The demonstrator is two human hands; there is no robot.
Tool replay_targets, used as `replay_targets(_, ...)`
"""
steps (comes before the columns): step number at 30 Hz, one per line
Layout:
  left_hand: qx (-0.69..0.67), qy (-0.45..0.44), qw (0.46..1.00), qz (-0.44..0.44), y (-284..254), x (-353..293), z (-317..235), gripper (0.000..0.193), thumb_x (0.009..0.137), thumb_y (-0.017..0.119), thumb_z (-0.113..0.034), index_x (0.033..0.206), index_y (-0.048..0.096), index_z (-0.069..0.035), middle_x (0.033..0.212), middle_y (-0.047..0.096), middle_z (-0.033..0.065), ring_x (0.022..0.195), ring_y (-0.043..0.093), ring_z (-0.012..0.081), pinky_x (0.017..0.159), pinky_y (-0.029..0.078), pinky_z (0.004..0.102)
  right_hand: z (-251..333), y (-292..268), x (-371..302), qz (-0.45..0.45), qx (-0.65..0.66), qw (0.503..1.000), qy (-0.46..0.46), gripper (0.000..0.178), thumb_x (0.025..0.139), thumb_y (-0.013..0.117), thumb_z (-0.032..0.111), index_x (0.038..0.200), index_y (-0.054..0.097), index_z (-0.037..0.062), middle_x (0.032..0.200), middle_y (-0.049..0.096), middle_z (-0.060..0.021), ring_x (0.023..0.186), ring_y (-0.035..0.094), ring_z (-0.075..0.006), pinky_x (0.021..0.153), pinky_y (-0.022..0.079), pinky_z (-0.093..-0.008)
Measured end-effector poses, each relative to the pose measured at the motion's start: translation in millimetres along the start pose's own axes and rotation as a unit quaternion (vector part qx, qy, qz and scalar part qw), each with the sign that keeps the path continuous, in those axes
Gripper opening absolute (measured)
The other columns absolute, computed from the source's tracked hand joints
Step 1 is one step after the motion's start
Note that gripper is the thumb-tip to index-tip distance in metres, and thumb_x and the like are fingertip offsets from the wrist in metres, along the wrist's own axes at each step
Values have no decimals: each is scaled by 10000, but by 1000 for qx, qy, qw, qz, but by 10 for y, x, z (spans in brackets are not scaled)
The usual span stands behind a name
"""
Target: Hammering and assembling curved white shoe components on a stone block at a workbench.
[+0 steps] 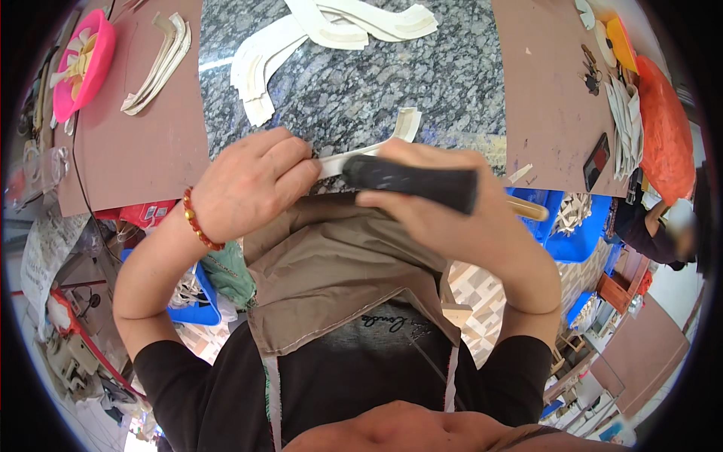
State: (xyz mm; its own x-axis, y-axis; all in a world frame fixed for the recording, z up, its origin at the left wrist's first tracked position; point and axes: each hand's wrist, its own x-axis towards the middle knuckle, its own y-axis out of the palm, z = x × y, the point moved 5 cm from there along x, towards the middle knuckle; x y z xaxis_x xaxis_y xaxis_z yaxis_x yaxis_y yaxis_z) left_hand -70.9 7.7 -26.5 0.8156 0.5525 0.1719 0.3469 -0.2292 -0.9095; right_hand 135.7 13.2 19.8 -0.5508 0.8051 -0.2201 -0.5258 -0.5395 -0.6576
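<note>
My right hand (452, 196) is wrapped around a hammer with a black head (410, 183), slightly blurred. The end of its tan handle (529, 209) sticks out past the hand. Beneath the hammer, near the front edge of the stone slab (316, 98), lies a narrow white curved strip (407, 126); its far end bends upward. My left hand (263, 177), with a red beaded bracelet at the wrist, presses its bent fingers together at the strip's left end. Its fingertips are partly hidden. Whether the hammer head touches the strip, I cannot tell.
Several white curved strips (267, 60) are piled at the slab's far side. More strips (160, 68) and a pink basin (86, 64) stand left. Rightward are a phone (596, 161), keys (591, 71) and a red bag (665, 128). Blue bins (576, 245) flank the table below; another person (651, 233) is far right.
</note>
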Motion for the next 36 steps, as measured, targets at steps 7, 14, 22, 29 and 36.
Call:
replay_targets(7,-63,-126,979,-145,330,560,-391,276,824,712,-2,1096,707,-44,999,663,103,913,678,314,774,569,398,-328,-323,-292,-153,-33,987,30,202,933,831,214,1057,725,96,832,700,-118,719,700,-333,632,544,-388)
replay_targets(14,-109,-90,985,-99,273,440,-185,264,789,719,35,1044,713,-32,986,657,112,907,663,317,783,560,410,-387,-224,-311,-165,-72,983,16,210,936,827,220,1045,710,83,851,697,-111,745,699,-347,632,541,-403)
replay_targets(22,25,77,996,-40,99,517,-184,295,799,681,-116,1070,692,1,994,612,66,926,637,238,768,558,357,-217,-144,-237,-113,-58,991,-35,283,934,821,286,1006,644,76,842,687,-110,731,697,-353,620,540,-429)
replay_targets(29,2,159,987,18,82,460,-25,267,791,683,-134,1029,684,-12,1009,616,67,934,643,237,788,574,354,-85,-241,-149,-70,-62,996,-12,295,873,881,132,1063,678,34,815,635,-136,674,617,-327,627,506,-361)
replay_targets(36,-10,166,986,19,39,332,46,276,782,684,-131,1030,691,-9,1087,649,93,982,660,256,811,581,355,32,-203,-70,-37,-53,998,9,253,875,866,114,1011,669,33,835,645,-160,703,593,-402,631,501,-382)
